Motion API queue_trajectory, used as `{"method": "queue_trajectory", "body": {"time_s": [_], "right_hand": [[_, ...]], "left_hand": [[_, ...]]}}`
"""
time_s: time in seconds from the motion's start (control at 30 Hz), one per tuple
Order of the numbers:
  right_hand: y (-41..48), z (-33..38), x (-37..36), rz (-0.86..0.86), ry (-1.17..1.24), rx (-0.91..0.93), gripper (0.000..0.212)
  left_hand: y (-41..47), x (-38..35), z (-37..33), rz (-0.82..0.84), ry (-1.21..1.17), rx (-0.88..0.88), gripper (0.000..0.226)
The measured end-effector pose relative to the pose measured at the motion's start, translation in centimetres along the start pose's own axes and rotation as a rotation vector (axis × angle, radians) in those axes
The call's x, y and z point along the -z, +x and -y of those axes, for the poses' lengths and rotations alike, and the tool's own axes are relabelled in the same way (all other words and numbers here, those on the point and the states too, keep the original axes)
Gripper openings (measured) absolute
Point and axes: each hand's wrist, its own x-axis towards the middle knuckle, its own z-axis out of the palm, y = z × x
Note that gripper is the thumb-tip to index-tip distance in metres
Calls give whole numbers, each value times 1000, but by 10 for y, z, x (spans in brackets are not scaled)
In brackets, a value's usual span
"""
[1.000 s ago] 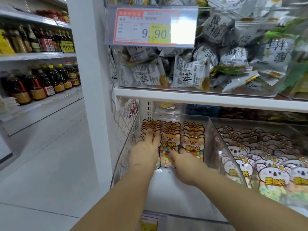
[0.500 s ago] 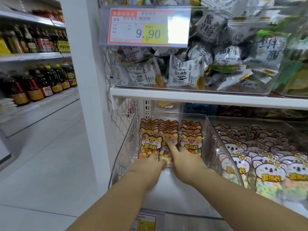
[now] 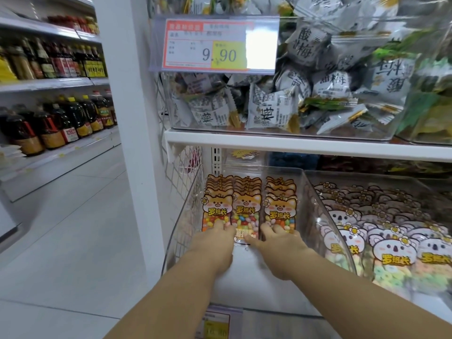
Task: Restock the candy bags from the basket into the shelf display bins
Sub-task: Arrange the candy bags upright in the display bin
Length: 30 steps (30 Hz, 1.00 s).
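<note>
Head view: I'm looking at a white shelf (image 3: 293, 145) that runs across the frame. On it sits a clear upper bin (image 3: 342, 129) heaped with grey-white packets (image 3: 271, 111) printed in black with 梅, and one higher up reads 酸梅. Across the aisle on the far left, racks hold dark bottles (image 3: 61, 121) with yellow caps; their labels are too small for me to read.

Below the shelf, on the right, a clear koala bin (image 3: 367, 174) is packed with white koala bags (image 3: 391, 250) marked 罗班长 in yellow. Just left of it stands the display bin (image 3: 315, 209), also clear, its near half showing bare floor. The candy bags (image 3: 244, 206) stand upright in its far half in three tight rows. Each has an orange fox-face top with a small flower, 罗班长 in yellow, and a window of mixed-colour jelly beans.

A price tag (image 3: 215, 45) clipped to the upper bin shows 9.90 on a yellow patch under a red header. A second tag (image 3: 215, 324) at the near edge is blurred.

The left hand (image 3: 212, 245) has its fingers (image 3: 223, 225) released and laid straight against the foot of the left row's front bag. The right hand (image 3: 283, 245) is likewise spread, its fingers (image 3: 266, 228) on the right row's front bag and the thumb touching the middle one.
</note>
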Motion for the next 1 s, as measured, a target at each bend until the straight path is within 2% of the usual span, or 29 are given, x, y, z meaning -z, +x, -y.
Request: {"method": "queue_trajectory", "body": {"time_s": [0.27,0.5,0.63,0.73,0.8,0.87,0.93,1.0], "right_hand": [[-1,1,-5,73,60,-29,62],[8,2,-8,17,117,-92,59],[7,3,-6,-90,172,-133,51],[6,6,-1,-189,297,-146,55],[7,9,5,-347,382,-154,59],[13,9,13,-500,460,-160,73],[24,5,21,-528,513,-167,88],[34,-1,28,-492,579,-186,85]], "left_hand": [[0,-6,4,59,108,-54,59],[6,-7,3,40,84,-20,58],[7,-7,2,5,-12,-12,49],[5,-7,0,10,-42,-17,55],[3,-6,0,8,-56,-27,58],[2,-6,1,16,-65,-35,60],[2,-6,1,19,-72,-37,62],[2,-6,1,25,-88,-35,62]]}}
